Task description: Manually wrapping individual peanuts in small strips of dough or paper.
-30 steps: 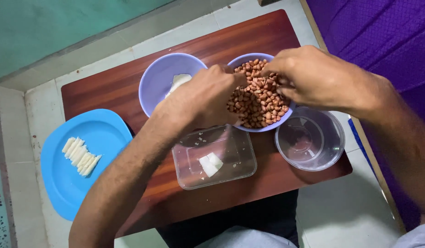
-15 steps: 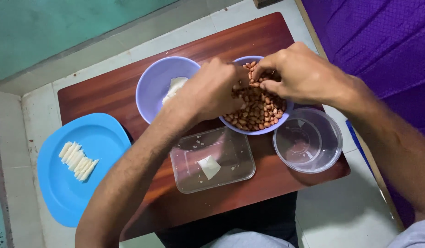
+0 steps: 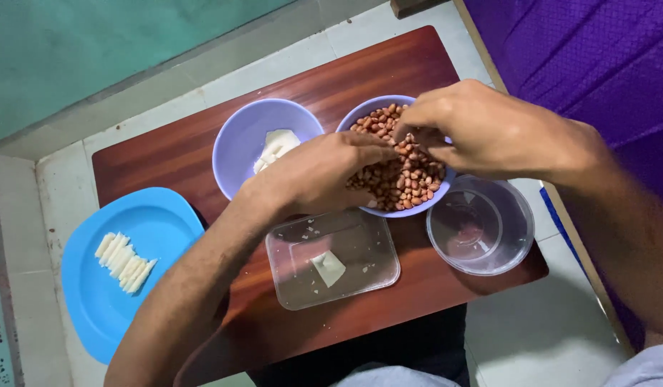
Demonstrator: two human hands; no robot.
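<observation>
A lilac bowl (image 3: 366, 113) full of brown peanuts (image 3: 410, 179) stands at the middle right of a small dark wooden table (image 3: 167, 154). My left hand (image 3: 321, 175) lies over the bowl's near left side, its fingers bent down among the peanuts. My right hand (image 3: 471, 129) hovers over the bowl's far right side, fingertips pinched together on the peanuts. I cannot see whether either hand holds any. To the left, a second lilac bowl (image 3: 238, 140) holds pale white pieces (image 3: 275, 147).
A clear rectangular tub (image 3: 378, 276) with a white piece (image 3: 328, 267) and crumbs sits near the table's front. A clear round tub (image 3: 514, 240) stands at the right front. A blue plate (image 3: 163, 229) with white sticks (image 3: 125, 262) lies left. Purple cloth (image 3: 597, 64) lies right.
Both hands have stayed over the peanut bowl. The left hand's fingers have sunk lower into the peanuts, and the right hand has shifted slightly toward the bowl's far side.
</observation>
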